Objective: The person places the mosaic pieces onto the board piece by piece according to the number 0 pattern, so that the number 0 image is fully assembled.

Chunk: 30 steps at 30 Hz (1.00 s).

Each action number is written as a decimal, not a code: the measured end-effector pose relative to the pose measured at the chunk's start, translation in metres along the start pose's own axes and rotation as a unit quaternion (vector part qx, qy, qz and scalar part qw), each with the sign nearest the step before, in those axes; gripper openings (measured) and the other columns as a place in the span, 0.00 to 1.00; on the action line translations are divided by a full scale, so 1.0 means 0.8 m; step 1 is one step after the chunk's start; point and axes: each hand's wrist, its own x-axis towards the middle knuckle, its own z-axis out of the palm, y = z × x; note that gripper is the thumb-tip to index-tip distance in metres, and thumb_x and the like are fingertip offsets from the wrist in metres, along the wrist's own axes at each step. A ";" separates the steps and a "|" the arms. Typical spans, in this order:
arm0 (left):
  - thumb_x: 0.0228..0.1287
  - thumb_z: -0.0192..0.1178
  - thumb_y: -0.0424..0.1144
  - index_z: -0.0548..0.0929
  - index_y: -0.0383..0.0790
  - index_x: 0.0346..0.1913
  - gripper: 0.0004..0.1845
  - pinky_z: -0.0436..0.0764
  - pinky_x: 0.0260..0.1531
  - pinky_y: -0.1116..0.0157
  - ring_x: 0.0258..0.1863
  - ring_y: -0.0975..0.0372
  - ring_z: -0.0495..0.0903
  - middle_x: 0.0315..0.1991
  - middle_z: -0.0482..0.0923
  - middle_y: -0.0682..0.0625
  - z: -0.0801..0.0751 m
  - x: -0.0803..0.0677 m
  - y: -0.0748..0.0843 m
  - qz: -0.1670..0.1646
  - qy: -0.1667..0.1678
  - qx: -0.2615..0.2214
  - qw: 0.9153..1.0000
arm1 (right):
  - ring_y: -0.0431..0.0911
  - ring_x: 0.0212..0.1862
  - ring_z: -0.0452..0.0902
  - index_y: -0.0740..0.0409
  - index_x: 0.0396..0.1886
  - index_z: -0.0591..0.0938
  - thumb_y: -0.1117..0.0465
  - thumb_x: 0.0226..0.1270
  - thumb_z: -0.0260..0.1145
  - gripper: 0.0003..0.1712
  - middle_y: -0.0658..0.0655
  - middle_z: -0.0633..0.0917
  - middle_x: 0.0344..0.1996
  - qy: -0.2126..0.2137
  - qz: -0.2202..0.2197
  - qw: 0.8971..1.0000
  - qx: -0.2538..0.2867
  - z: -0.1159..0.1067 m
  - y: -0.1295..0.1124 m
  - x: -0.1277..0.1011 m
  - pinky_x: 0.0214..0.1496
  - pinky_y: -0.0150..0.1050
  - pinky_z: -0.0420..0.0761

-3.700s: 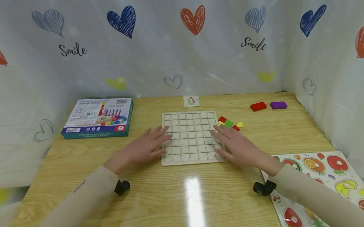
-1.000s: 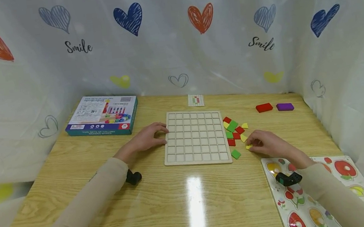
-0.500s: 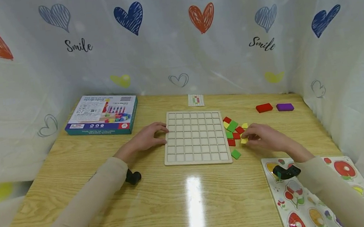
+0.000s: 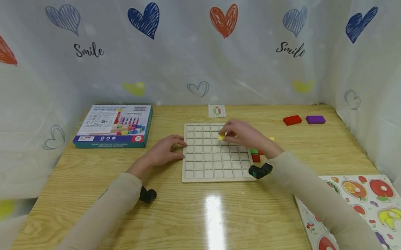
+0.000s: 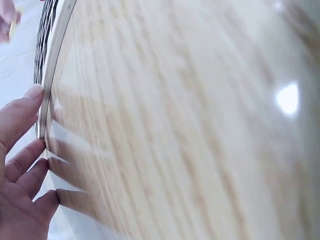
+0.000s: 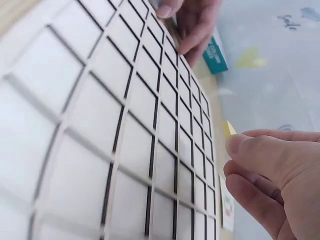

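Right hand: the right hand (image 4: 242, 135) hangs over the upper right part of the grid board (image 4: 210, 164), its grip a fingertip pinch on a yellow tile (image 4: 221, 137); the right wrist view shows the tile (image 6: 228, 130) held clear of the cells, not yet seated
Left hand: the left hand (image 4: 162, 151) lies on the worktop (image 4: 211, 225) with relaxed fingers (image 5: 27, 102) touching the board's left edge, holding nothing
Loose tiles: red, green and yellow tiles (image 4: 255, 156) sit just beside the board's right edge, partly hidden by the right forearm
Risk, seating: the cells look barely wider than the tile, so a tilted release could leave it propped on a divider
Risk, board: a push while pressing the tile in could slide the board on the glossy worktop if the left hand's light touch gives way
Risk, sleeve: the forearm passes low over the loose tiles and could sweep them about
Risk, cell: the pattern card (image 4: 216, 110) is small and far, so a wrong cell is easy to pick
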 end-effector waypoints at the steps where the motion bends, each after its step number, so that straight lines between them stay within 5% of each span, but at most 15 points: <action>1: 0.64 0.66 0.41 0.80 0.37 0.58 0.21 0.60 0.69 0.49 0.69 0.46 0.62 0.68 0.66 0.39 0.000 0.000 0.000 0.000 0.001 -0.002 1.000 | 0.49 0.43 0.78 0.64 0.50 0.84 0.66 0.66 0.67 0.14 0.59 0.81 0.44 0.000 -0.004 1.000 0.002 0.004 0.000 0.010 0.45 0.42 0.81; 7: 0.64 0.66 0.41 0.80 0.37 0.58 0.21 0.59 0.69 0.49 0.70 0.47 0.61 0.68 0.66 0.40 0.000 0.002 0.001 -0.002 0.002 -0.001 1.000 | 0.51 0.46 0.79 0.65 0.53 0.83 0.65 0.68 0.66 0.15 0.61 0.80 0.47 0.010 0.019 0.999 0.046 0.026 0.006 0.048 0.49 0.44 0.80; 15: 0.64 0.67 0.41 0.80 0.36 0.57 0.21 0.62 0.68 0.50 0.66 0.48 0.66 0.64 0.70 0.41 0.000 0.001 0.002 0.004 0.008 0.004 1.000 | 0.51 0.50 0.78 0.61 0.56 0.82 0.63 0.70 0.64 0.17 0.59 0.78 0.48 0.009 0.087 0.993 0.075 0.041 0.019 0.065 0.52 0.44 0.79; 30: 0.64 0.67 0.42 0.80 0.37 0.57 0.22 0.61 0.69 0.51 0.67 0.49 0.65 0.63 0.70 0.42 -0.001 0.000 0.003 -0.010 0.005 -0.001 1.000 | 0.48 0.45 0.76 0.60 0.55 0.83 0.62 0.69 0.65 0.16 0.58 0.80 0.48 -0.021 0.082 0.994 0.073 0.045 0.015 0.069 0.47 0.43 0.77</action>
